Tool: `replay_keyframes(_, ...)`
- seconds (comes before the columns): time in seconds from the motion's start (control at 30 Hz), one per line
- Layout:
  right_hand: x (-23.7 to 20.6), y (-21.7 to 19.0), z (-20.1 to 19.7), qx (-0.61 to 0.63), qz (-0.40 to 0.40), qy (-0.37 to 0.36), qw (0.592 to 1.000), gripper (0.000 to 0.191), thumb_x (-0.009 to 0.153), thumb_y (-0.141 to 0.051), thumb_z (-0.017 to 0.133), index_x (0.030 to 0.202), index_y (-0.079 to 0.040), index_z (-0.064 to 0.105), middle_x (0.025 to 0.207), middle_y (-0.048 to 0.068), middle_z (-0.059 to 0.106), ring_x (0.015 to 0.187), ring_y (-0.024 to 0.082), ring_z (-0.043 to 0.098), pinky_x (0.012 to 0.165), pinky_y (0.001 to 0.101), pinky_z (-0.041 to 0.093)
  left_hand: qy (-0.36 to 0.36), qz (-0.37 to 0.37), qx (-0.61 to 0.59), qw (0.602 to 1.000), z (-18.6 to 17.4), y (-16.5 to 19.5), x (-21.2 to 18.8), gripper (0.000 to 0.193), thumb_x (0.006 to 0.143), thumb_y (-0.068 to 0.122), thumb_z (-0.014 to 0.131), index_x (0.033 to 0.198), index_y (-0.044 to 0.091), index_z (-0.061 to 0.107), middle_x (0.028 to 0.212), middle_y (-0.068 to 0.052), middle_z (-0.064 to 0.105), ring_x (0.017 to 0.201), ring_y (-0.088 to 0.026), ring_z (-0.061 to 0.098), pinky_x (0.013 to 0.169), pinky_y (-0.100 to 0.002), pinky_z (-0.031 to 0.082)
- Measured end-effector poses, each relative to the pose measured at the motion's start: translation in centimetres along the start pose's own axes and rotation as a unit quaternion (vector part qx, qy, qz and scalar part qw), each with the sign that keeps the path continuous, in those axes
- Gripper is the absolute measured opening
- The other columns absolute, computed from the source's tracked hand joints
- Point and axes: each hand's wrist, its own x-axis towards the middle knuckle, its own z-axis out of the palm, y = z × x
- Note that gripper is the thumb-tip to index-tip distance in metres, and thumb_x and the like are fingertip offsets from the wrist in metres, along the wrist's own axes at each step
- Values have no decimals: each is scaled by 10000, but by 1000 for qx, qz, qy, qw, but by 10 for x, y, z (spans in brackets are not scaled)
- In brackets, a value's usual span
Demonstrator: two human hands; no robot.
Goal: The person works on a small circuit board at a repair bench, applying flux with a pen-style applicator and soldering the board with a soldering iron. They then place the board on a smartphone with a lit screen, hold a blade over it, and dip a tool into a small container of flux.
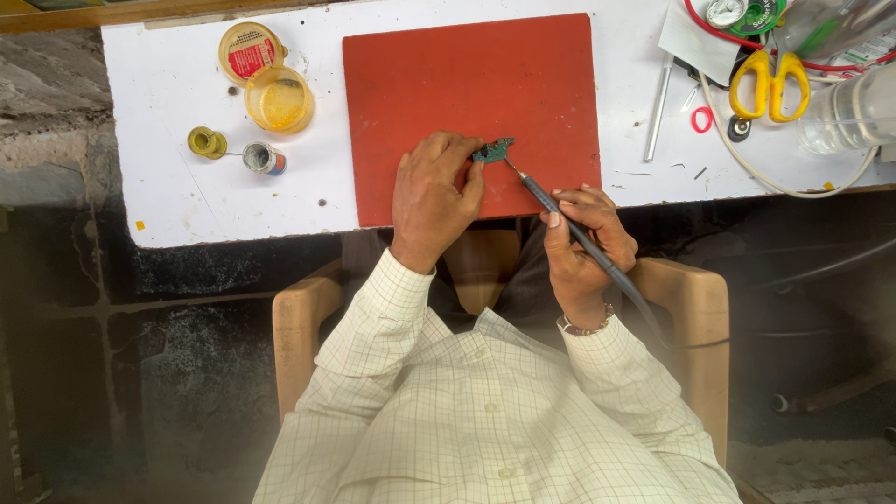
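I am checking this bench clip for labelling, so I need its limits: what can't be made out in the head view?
- Small green circuit board: parts too small to tell; left hand fingers cover its near end.
- Grey soldering iron tip: too fine to see contact; right hand grips it.
- Yellow-handled scissors: blades lost in clutter by the top edge.

A small electronics repair bench; a white worktop point(187, 196) carries a red heat mat point(448, 84), a little green circuit board point(493, 149) under a soldering iron point(551, 205), solder spools point(207, 142), an open yellow flux tin point(279, 98), yellow-handled scissors point(769, 84) and loose cables point(793, 187); the floor beneath is rough and dark.
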Motion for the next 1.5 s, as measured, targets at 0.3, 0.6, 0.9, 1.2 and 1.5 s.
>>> replay_keyframes(0.3,0,-3,2,-8,-3,-5,1000,75,990,-62,690,1022,-54,623,842,87,765,1040,236,765,1152,441,481,3,2,-2,1000,-1,0,0,203,886,96,745,1087,70,732,1006,-44,677,878,-225,639,754,-374,446)
replay_keyframes(0.6,0,-4,4,-5,-4,-6,1000,79,990,-65,694,1020,-57,622,840,80,765,1040,228,761,1152,430,461,4,2,-5,1000,-2,1,0,197,887,91,743,1082,69,731,1003,-48,676,884,-233,641,756,-378,448)
replay_keyframes(0.9,-1,-4,4,-16,-1,-14,1000,75,982,-69,703,1010,-66,634,858,65,770,1042,213,758,1151,420,457,1,3,-4,1000,-2,1,0,203,879,88,749,1081,69,735,998,-47,677,870,-222,638,748,-370,445)
replay_keyframes(1.2,-2,-4,4,-18,0,-16,1000,79,984,-81,709,1008,-64,637,855,65,770,1036,210,758,1152,422,453,4,3,-5,1000,-2,1,0,200,881,87,749,1080,69,735,995,-45,674,874,-223,639,750,-370,447)
replay_keyframes(1.5,0,-3,4,-5,-5,-13,1000,77,990,-68,697,1021,-65,626,844,72,768,1053,223,759,1153,424,456,8,6,-6,1000,-2,1,0,198,882,87,749,1077,69,729,1000,-46,668,878,-229,638,756,-376,450)
